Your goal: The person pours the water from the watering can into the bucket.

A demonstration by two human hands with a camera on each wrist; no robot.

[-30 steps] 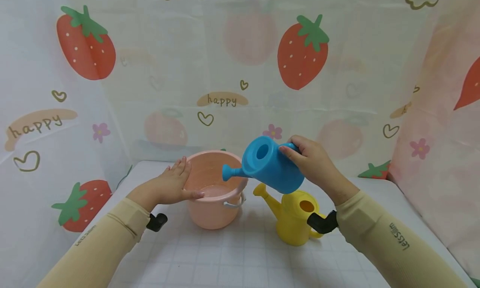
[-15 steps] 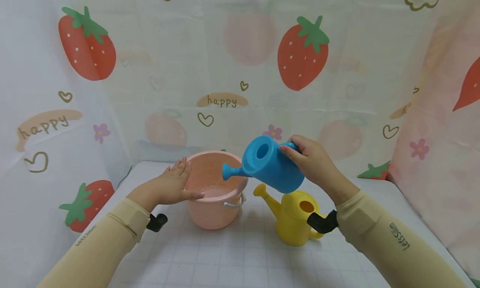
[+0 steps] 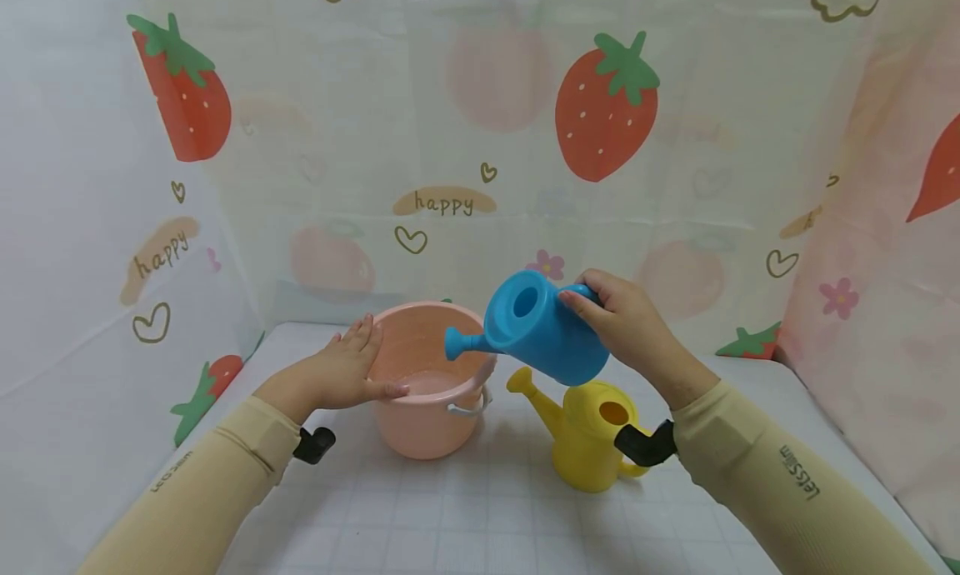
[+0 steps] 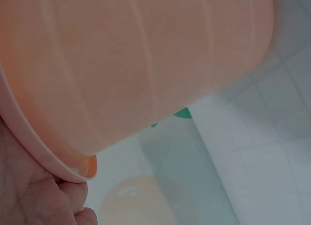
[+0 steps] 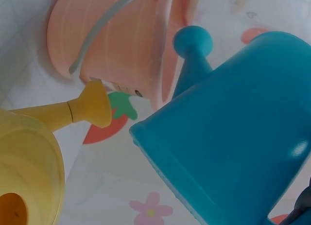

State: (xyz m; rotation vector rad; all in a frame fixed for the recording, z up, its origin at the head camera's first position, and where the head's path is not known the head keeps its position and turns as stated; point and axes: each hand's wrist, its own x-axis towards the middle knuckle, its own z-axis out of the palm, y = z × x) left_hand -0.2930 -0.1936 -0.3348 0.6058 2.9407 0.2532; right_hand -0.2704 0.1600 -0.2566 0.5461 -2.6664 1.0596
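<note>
A pink bucket (image 3: 427, 429) stands upright on the table, its pale handle (image 3: 468, 407) hanging at the front right. My left hand (image 3: 333, 371) rests on its left rim, fingers extended and thumb along the front edge; the left wrist view shows the palm against the rim (image 4: 36, 145). My right hand (image 3: 626, 321) grips a blue watering can (image 3: 558, 342) by its handle. The can is raised and tilted left, its sprinkler head (image 3: 453, 344) over the bucket's right side. Small drops show along the can's base edge (image 5: 167, 179) in the right wrist view. No flowing water shows.
A yellow watering can (image 3: 585, 450) stands upright below the blue one, right of the bucket, its spout (image 3: 540, 404) pointing left. Strawberry-print fabric (image 3: 450, 258) hangs behind the table (image 3: 420, 525) and along both sides.
The fabric on the left has shifted inward to the right, folding over part of its strawberry prints. Both hands, the bucket and the watering cans keep nearly the same places.
</note>
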